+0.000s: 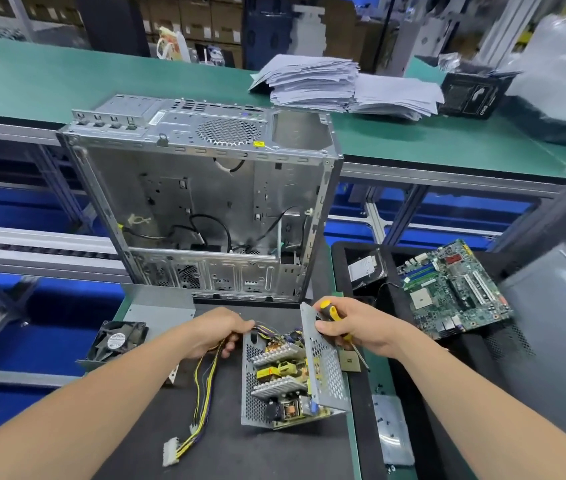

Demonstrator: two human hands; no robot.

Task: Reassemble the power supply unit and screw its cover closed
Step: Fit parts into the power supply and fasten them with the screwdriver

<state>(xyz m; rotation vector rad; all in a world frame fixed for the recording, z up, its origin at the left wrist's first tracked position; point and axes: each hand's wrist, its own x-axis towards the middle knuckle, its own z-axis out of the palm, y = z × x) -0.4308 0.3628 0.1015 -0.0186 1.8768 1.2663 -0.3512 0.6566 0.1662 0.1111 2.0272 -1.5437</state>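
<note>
An open desktop computer case stands just beyond the power supply unit, its bare interior facing the camera with a few black cables loose at the bottom. The power supply unit itself sits on a black mat. Its lid is off, so the circuit board, yellow coils and finned heat sinks show, and the box is tipped so that its right perforated wall rises toward the right hand. A green motherboard lies right of and beyond the unit in a black tray. A sheet-metal cover lies left of and beyond the unit, apart from it, and a black cooling fan rests against the cover's near edge.

The left hand, at the unit's far-left corner, has its fingers curled round the cable bundle. The bundle trails down the mat left of the unit to a white connector. The right hand pinches the top edge of the unit's right wall between thumb and fingers. It also keeps a yellow-and-black screwdriver tucked in the same grip, the shaft poking out below the palm. Small dark screws lie on a pale plate just right of the unit.
</note>
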